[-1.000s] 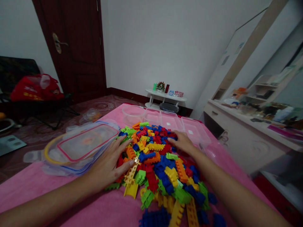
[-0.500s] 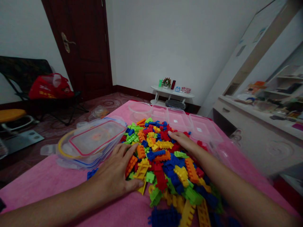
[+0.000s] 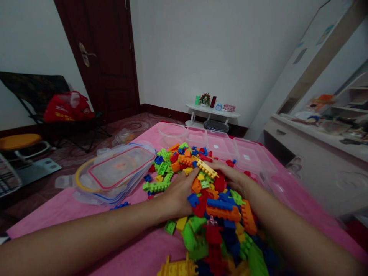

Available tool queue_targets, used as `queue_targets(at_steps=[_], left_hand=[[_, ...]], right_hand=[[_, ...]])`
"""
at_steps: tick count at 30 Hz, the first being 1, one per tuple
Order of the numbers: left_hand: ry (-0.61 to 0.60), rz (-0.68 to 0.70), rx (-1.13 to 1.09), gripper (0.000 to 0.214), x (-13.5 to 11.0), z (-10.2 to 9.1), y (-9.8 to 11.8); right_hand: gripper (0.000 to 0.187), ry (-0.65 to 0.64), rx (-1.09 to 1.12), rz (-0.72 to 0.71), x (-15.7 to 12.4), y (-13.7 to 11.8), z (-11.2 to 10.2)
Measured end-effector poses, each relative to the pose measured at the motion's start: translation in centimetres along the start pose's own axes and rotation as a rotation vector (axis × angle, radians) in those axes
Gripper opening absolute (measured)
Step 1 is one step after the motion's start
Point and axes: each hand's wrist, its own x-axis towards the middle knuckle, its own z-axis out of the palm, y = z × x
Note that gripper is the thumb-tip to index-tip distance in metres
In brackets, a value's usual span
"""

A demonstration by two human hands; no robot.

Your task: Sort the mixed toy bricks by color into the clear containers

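A loose heap of plastic building bricks [image 3: 221, 209] in red, blue, green, yellow and orange covers the middle of the pink cloth. My left hand [image 3: 181, 193] is sunk into the left side of the heap, open, its fingers stretched out and partly hidden by bricks. Across from it, my right hand [image 3: 228, 172] lies along the heap's right side, fingers extended and partly covered. A yellow brick strip [image 3: 207, 169] lies slanted on the bricks between the two hands, touching or very near the right fingers. I see no single brick gripped.
Stacked clear lids [image 3: 120, 166] with coloured seals lie left of the heap. Clear plastic containers [image 3: 220, 145] line the back and right of the pink cloth [image 3: 37, 218]. Beyond stand a low white table [image 3: 212, 110], a chair with a red bag [image 3: 67, 107], and a cabinet [image 3: 310, 165].
My left hand has moved right into the heap, and bricks between the hands have been pushed together and shifted. My right hand has moved slightly right and sits deeper among the bricks.
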Motion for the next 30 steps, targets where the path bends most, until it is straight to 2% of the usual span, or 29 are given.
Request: queue_targets(at_steps=[4,7,9,11,13,15,16,19,21,22,24,26,28,30], left_hand=[[0.022,0.134,-0.223,0.092,3.0,1.4,0.7],[0.016,0.234,-0.345,0.079,5.1,2.2,1.1],[0.014,0.244,-0.346,0.076,5.8,1.8,1.5],[-0.042,0.227,-0.261,0.071,5.7,0.2,1.9],[-0.168,0.235,-0.103,0.057,4.8,-2.2,2.3],[-0.273,0.254,0.083,0.046,3.4,-5.0,2.3],[-0.281,0.240,0.157,0.043,2.7,-6.4,2.1],[-0.162,0.137,0.338,0.030,0.7,-9.5,0.5],[-0.007,0.038,0.483,0.037,-0.4,-10.5,-1.3],[0.059,-0.002,0.552,0.048,-1.0,-10.6,-2.4],[0.150,-0.063,0.640,0.077,-1.9,-10.5,-4.7],[0.148,-0.104,0.627,0.088,-2.6,-10.1,-6.8],[0.120,-0.127,0.578,0.080,-3.0,-9.8,-8.6],[0.114,-0.157,0.547,0.061,-3.0,-9.8,-9.9]], right_hand=[[0.053,0.006,-0.133,-0.070,-1.1,-2.1,-0.6],[0.056,0.137,-0.456,-0.163,-1.6,-4.2,-1.3],[0.059,0.208,-0.741,-0.252,-1.9,-5.5,-1.5],[0.064,0.215,-0.998,-0.355,-2.5,-6.4,-1.6],[0.071,0.183,-1.170,-0.415,-3.3,-6.9,-1.5],[0.078,0.182,-1.270,-0.413,-4.1,-7.0,-0.9],[0.081,0.209,-1.316,-0.393,-4.3,-6.9,-0.5],[0.083,0.382,-1.442,-0.363,-4.2,-6.8,1.4],[0.073,0.441,-1.476,-0.390,-3.3,-6.6,3.0],[0.066,0.416,-1.481,-0.413,-2.6,-6.5,3.8],[0.055,0.283,-1.493,-0.482,-0.6,-6.1,5.6],[0.056,0.100,-1.505,-0.562,1.9,-5.6,7.4],[0.067,-0.061,-1.502,-0.601,4.8,-5.1,9.1],[0.080,-0.176,-1.492,-0.588,7.7,-4.5,10.5]])
